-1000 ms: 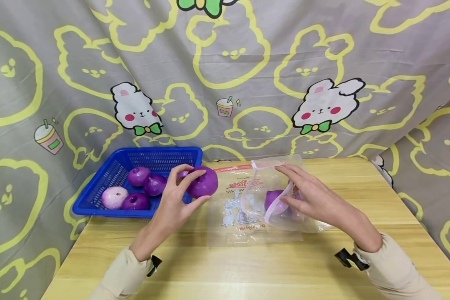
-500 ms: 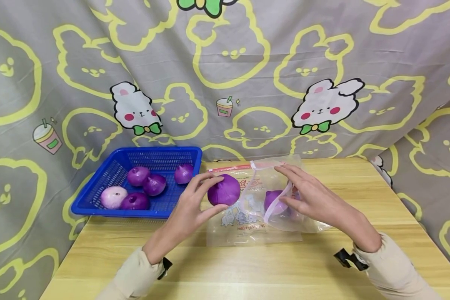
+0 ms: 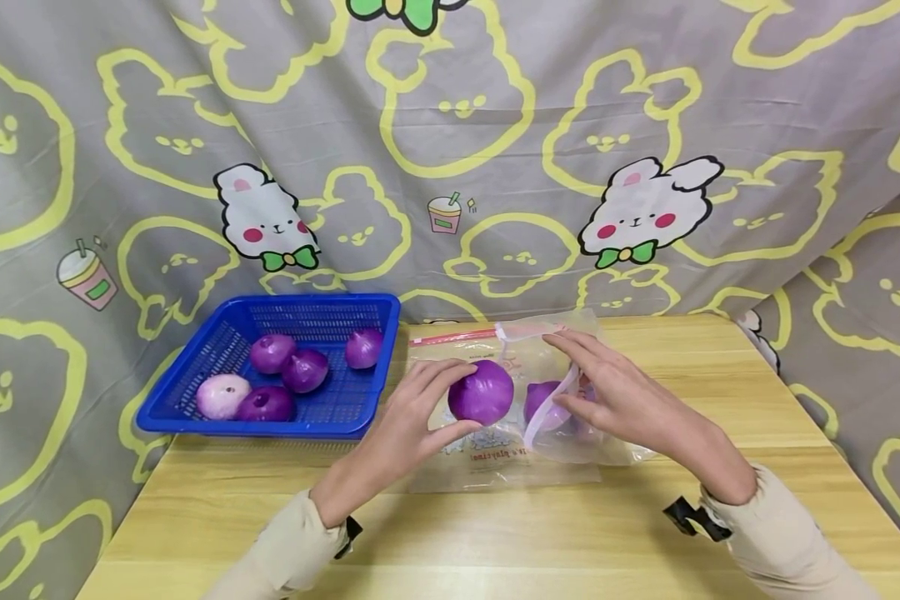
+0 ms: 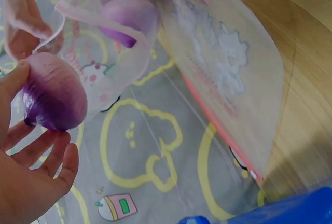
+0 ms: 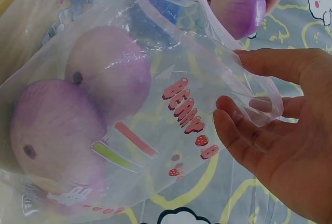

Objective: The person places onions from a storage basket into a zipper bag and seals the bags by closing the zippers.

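My left hand (image 3: 405, 417) grips a purple onion (image 3: 482, 393) between thumb and fingertips, just left of the mouth of a clear plastic bag (image 5: 171, 53). My right hand (image 3: 622, 392) holds that bag's mouth apart, its thumb and fingers around the pale rim (image 3: 546, 421). Through the film in the right wrist view, two onions show inside, an upper onion (image 5: 109, 73) and a lower onion (image 5: 57, 141). In the left wrist view the held onion (image 4: 54, 92) is beside the opening, outside the bag.
A blue basket (image 3: 251, 427) with several purple onions and one pale onion (image 3: 223, 396) stands at the left. Another printed zip bag (image 3: 495, 477) with a red zip lies flat under the held onion. A patterned curtain (image 3: 495, 125) hangs behind the wooden table (image 3: 495, 542).
My left hand has carried the onion rightward from over the basket's edge to beside the bag's mouth. My right hand keeps its hold on the bag, hardly moving.
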### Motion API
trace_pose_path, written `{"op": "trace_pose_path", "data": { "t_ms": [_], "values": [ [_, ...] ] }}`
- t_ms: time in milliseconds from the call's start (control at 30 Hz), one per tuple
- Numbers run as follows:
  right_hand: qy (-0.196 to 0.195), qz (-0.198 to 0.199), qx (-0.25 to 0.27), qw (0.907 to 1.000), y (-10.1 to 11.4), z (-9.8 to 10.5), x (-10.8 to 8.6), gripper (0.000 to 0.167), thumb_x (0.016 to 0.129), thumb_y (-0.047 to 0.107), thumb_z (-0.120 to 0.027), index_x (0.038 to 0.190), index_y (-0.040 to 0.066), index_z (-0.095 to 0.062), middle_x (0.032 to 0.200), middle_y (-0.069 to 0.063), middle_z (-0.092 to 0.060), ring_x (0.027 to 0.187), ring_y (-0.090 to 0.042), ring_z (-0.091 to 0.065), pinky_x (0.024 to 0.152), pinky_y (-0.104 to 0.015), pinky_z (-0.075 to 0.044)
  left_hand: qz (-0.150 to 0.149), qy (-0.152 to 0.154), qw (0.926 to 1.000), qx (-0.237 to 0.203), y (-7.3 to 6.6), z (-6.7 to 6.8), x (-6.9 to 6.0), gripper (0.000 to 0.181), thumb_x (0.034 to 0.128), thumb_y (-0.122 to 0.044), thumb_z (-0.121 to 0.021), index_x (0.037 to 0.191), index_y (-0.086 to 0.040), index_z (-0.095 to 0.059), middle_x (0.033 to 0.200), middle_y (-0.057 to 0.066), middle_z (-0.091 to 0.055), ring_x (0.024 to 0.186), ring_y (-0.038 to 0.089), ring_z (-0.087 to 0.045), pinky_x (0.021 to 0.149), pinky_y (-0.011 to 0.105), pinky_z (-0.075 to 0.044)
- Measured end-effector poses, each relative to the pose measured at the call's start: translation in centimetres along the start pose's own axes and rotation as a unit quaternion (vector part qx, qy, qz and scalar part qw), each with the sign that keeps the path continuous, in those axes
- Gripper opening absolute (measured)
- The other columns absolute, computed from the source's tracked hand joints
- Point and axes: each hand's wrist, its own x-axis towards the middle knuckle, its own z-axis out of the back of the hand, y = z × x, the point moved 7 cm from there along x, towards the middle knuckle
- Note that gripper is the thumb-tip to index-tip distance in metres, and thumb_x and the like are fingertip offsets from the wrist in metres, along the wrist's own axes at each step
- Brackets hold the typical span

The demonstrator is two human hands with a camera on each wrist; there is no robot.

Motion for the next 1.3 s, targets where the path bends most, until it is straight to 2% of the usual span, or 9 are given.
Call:
{"op": "trace_pose_path", "data": {
  "t_ms": [233, 467, 733, 967, 1133, 1200, 1300],
  "values": [
    [-0.001, 0.007, 0.002, 1.0, 0.1, 0.0, 0.0, 0.077, 0.086, 0.018, -0.079, 0.151, 0.003, -0.038, 0.153, -0.021, -0.038, 0.139, -0.039, -0.039, 0.108, -0.055, -0.038, -0.001, 0.03, 0.9993, 0.02, -0.3, -1.4, 0.4, 0.061, 0.0855, -0.034, -0.079, 0.138, -0.013, -0.056, 0.137, 0.003, -0.057, 0.123, 0.018, -0.05, 0.104, 0.038, -0.044],
    [-0.005, 0.019, 0.004, 0.9998, 0.4, 0.0, -0.1, 0.078, 0.086, 0.016, -0.079, 0.151, 0.003, -0.038, 0.153, -0.02, -0.039, 0.136, -0.036, -0.044, 0.106, -0.053, -0.042, -0.001, 0.051, 0.9983, 0.027, -0.3, -3.0, 0.3, 0.062, 0.0851, -0.032, -0.08, 0.139, -0.012, -0.055, 0.137, 0.007, -0.058, 0.122, 0.02, -0.051, 0.102, 0.041, -0.045],
    [-0.011, 0.022, 0.003, 0.9997, 0.6, 0.2, -0.1, 0.078, 0.086, 0.017, -0.079, 0.151, 0.004, -0.037, 0.153, -0.02, -0.038, 0.131, -0.033, -0.048, 0.103, -0.051, -0.045, -0.011, 0.085, 0.9954, 0.042, -0.5, -4.4, 0.3, 0.062, 0.0868, -0.028, -0.078, 0.141, -0.012, -0.052, 0.145, 0.006, -0.051, 0.129, 0.022, -0.047, 0.107, 0.044, -0.042],
    [-0.021, 0.021, 0.006, 0.9995, 0.6, 0.6, -0.4, 0.079, 0.085, 0.017, -0.079, 0.151, 0.003, -0.038, 0.155, -0.019, -0.037, 0.108, -0.024, -0.059, 0.097, -0.047, -0.05, -0.026, 0.085, 0.9946, 0.055, -0.7, -4.6, 0.1, 0.064, 0.0864, -0.023, -0.079, 0.142, -0.013, -0.051, 0.146, 0.01, -0.049, 0.133, 0.029, -0.046, 0.109, 0.048, -0.04],
    [-0.03, 0.022, 0.007, 0.9993, 0.5, 0.8, -0.6, 0.079, 0.085, 0.018, -0.079, 0.151, 0.004, -0.038, 0.155, -0.019, -0.037, 0.113, -0.025, -0.058, 0.099, -0.048, -0.049, -0.021, 0.081, 0.9949, 0.056, -0.5, -4.4, -0.4, 0.064, 0.0865, -0.02, -0.079, 0.143, -0.014, -0.05, 0.145, 0.012, -0.049, 0.134, 0.029, -0.045, 0.112, 0.046, -0.036],
    [-0.033, 0.023, 0.008, 0.9992, 0.4, 0.9, -0.7, 0.078, 0.085, 0.018, -0.079, 0.15, 0.003, -0.039, 0.154, -0.019, -0.038, 0.124, -0.03, -0.053, 0.103, -0.05, -0.045, -0.019, 0.077, 0.9954, 0.054, -0.3, -4.2, -0.6, 0.065, 0.0861, -0.019, -0.079, 0.144, -0.013, -0.05, 0.145, 0.013, -0.049, 0.133, 0.03, -0.045, 0.112, 0.047, -0.037],
    [-0.033, 0.021, 0.011, 0.9992, 0.3, 0.9, -0.7, 0.078, 0.085, 0.017, -0.079, 0.15, 0.003, -0.039, 0.154, -0.019, -0.038, 0.131, -0.033, -0.048, 0.105, -0.052, -0.043, -0.014, 0.073, 0.996, 0.05, -0.1, -3.9, -0.9, 0.064, 0.0875, -0.021, -0.078, 0.145, -0.014, -0.049, 0.146, 0.013, -0.047, 0.134, 0.03, -0.045, 0.111, 0.049, -0.038]
  ]
}}
